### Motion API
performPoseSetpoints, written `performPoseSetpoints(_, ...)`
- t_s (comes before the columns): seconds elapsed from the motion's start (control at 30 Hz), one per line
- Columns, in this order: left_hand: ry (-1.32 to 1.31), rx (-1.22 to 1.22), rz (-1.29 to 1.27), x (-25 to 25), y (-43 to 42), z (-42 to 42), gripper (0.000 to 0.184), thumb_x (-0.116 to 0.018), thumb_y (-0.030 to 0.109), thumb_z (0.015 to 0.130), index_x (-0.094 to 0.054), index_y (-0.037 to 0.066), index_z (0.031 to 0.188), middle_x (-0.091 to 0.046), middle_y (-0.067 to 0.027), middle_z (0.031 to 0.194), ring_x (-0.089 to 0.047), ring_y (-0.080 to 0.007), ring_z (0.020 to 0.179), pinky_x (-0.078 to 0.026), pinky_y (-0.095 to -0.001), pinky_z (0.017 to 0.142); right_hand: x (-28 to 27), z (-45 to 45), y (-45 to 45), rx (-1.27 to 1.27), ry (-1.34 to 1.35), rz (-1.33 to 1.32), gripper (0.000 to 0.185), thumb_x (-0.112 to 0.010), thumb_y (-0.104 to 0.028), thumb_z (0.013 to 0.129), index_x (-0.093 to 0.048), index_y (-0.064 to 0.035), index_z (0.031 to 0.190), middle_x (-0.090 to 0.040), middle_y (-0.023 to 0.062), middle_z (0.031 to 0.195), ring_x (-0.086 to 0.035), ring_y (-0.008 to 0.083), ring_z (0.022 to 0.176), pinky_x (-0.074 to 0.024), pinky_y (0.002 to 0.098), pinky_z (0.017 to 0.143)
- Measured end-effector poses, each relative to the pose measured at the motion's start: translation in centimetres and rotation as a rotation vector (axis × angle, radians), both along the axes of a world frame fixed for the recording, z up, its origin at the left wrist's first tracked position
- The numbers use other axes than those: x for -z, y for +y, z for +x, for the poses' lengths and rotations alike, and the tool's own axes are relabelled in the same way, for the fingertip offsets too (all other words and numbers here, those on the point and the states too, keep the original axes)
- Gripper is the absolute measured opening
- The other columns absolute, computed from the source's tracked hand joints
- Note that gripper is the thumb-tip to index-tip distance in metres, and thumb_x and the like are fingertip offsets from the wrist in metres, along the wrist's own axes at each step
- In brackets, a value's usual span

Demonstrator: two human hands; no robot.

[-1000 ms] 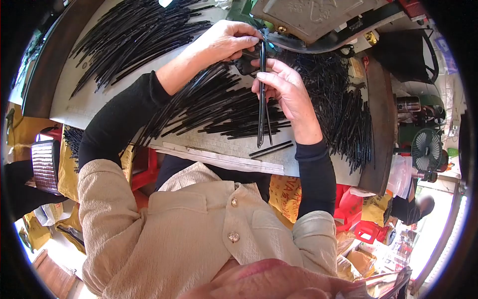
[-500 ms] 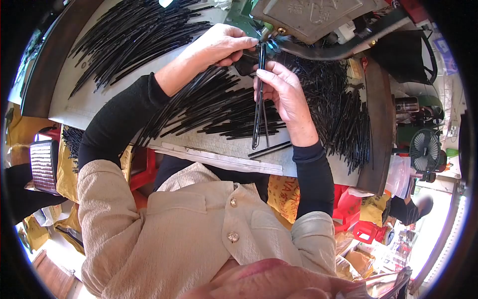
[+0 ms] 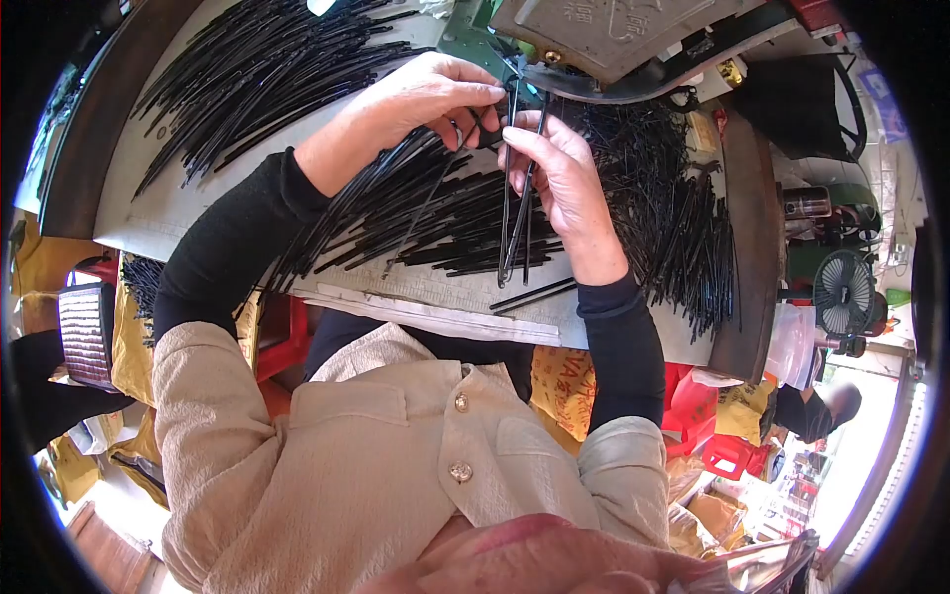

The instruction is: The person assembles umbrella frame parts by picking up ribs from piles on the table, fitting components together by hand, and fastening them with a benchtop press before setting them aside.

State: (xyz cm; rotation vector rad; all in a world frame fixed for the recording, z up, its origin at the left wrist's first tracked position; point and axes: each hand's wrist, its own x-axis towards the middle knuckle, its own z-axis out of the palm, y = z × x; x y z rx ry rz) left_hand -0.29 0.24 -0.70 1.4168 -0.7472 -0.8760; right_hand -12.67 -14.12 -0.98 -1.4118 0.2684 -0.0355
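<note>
Noted slim black strips pinched in right fingers, hanging over worktop. Found left fingers curled just beside the upper ends; cannot tell whether gripping. Saw loose strips heaped around. Made out raised Chinese characters on metal machine plate, "VA" in red on yellow bag below worktop edge; dark slender pieces in another bag at left.

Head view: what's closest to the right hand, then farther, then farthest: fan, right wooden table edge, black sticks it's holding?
1. Black sticks, in the right hand.
2. Wooden table edge, to its right.
3. Fan, farther right, beyond the edge.
</note>
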Motion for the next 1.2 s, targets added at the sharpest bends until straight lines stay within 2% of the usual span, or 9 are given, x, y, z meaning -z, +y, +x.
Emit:
performPoseSetpoints(0.17, 0.039, 0.031, -0.003, 0.4, -0.2, 0.1, 0.027, -0.056, 0.029, 0.086, -0.059, 0.002, 0.086, -0.058, -0.0023, 0.068, -0.056, -0.0083, 0.053, -0.044, -0.0172, 0.044, 0.3, 0.1, -0.2, -0.006, -0.021, -0.037, 0.023, -0.061, -0.019, 0.080, -0.054, -0.0019, 0.094, -0.059, 0.0043, 0.070, -0.052, 0.0075, 0.054, -0.0388, 0.0176, 0.048)
performPoseSetpoints(0.23, 0.053, 0.034, -0.025, 0.4, -0.3, 0.2, 0.026, -0.055, 0.026, 0.086, -0.060, 0.001, 0.080, -0.060, -0.0050, 0.068, -0.058, -0.0108, 0.053, -0.047, -0.0202, 0.044, 0.3, 0.2, -0.2, 0.004, -0.031, -0.041, 0.025, -0.061, -0.020, 0.080, -0.054, -0.0007, 0.094, -0.059, 0.0046, 0.070, -0.052, 0.0075, 0.053, -0.0382, 0.0174, 0.048)
performPoseSetpoints(0.53, 0.011, -0.025, -0.033, 1.0, -0.8, 0.4, 0.028, -0.055, 0.025, 0.087, -0.059, 0.000, 0.076, -0.057, -0.0057, 0.060, -0.057, -0.0117, 0.048, -0.045, -0.0204, 0.040, 0.3, 0.8, -0.3, 0.011, -0.064, -0.038, 0.021, -0.060, -0.014, 0.081, -0.054, 0.0001, 0.094, -0.060, 0.0053, 0.069, -0.052, 0.0079, 0.053, -0.0382, 0.0179, 0.047)
performPoseSetpoints(0.67, 0.007, -0.027, -0.017, 0.8, -0.7, 0.4, 0.028, -0.055, 0.025, 0.086, -0.059, -0.001, 0.076, -0.057, -0.0060, 0.060, -0.057, -0.0118, 0.046, -0.045, -0.0201, 0.039, 0.3, 0.8, -0.2, 0.024, -0.065, -0.019, 0.021, -0.061, -0.015, 0.080, -0.054, -0.0006, 0.094, -0.059, 0.0049, 0.070, -0.051, 0.0082, 0.051, -0.0378, 0.0179, 0.046)
performPoseSetpoints(0.73, 0.043, -0.019, -0.017, 0.8, -0.7, 0.5, 0.028, -0.056, 0.025, 0.086, -0.060, -0.002, 0.078, -0.057, -0.0057, 0.059, -0.056, -0.0117, 0.043, -0.044, -0.0198, 0.038, 0.3, 0.8, -0.1, 0.034, -0.022, 0.122, 0.020, -0.062, -0.015, 0.080, -0.054, -0.0017, 0.093, -0.058, 0.0039, 0.069, -0.050, 0.0081, 0.050, -0.0375, 0.0178, 0.046)
performPoseSetpoints(0.97, 0.015, -0.049, -0.003, 0.7, -0.8, 0.4, 0.029, -0.057, 0.026, 0.085, -0.060, -0.002, 0.077, -0.056, -0.0051, 0.055, -0.053, -0.0103, 0.040, -0.043, -0.0196, 0.036, 0.2, 0.7, 0.2, 0.032, -0.002, 0.138, 0.018, -0.061, -0.017, 0.081, -0.055, -0.0043, 0.092, -0.057, 0.0026, 0.068, -0.051, 0.0075, 0.051, -0.0377, 0.0175, 0.046)
performPoseSetpoints(1.07, -0.094, -0.059, -0.026, 0.8, -0.8, 0.4, 0.031, -0.057, 0.028, 0.085, -0.061, -0.002, 0.077, -0.054, -0.0040, 0.052, -0.051, -0.0083, 0.038, -0.041, -0.0195, 0.035, 0.0, 0.6, 0.6, 0.007, 0.002, 0.204, 0.016, -0.059, -0.020, 0.083, -0.055, -0.0055, 0.091, -0.057, 0.0022, 0.068, -0.051, 0.0075, 0.052, -0.0390, 0.0178, 0.046)
performPoseSetpoints(1.13, -0.294, -0.125, 0.071, 0.4, -0.9, 0.0, 0.033, -0.055, 0.033, 0.086, -0.060, 0.003, 0.073, -0.050, 0.0000, 0.049, -0.044, -0.0058, 0.035, -0.033, -0.0188, 0.033, -0.1, 0.4, 0.9, -0.018, 0.026, 0.182, 0.017, -0.057, -0.022, 0.085, -0.055, -0.0063, 0.091, -0.057, 0.0013, 0.068, -0.052, 0.0073, 0.053, -0.0403, 0.0179, 0.047)
performPoseSetpoints(1.2, -0.356, -0.094, 0.094, 0.1, -1.0, 0.0, 0.034, -0.055, 0.035, 0.086, -0.061, 0.003, 0.076, -0.049, 0.0003, 0.049, -0.043, -0.0054, 0.035, -0.032, -0.0191, 0.034, 0.0, 0.1, 0.9, -0.037, 0.039, 0.172, 0.016, -0.057, -0.022, 0.084, -0.055, -0.0070, 0.091, -0.058, 0.0015, 0.069, -0.052, 0.0076, 0.054, -0.0406, 0.0184, 0.048)
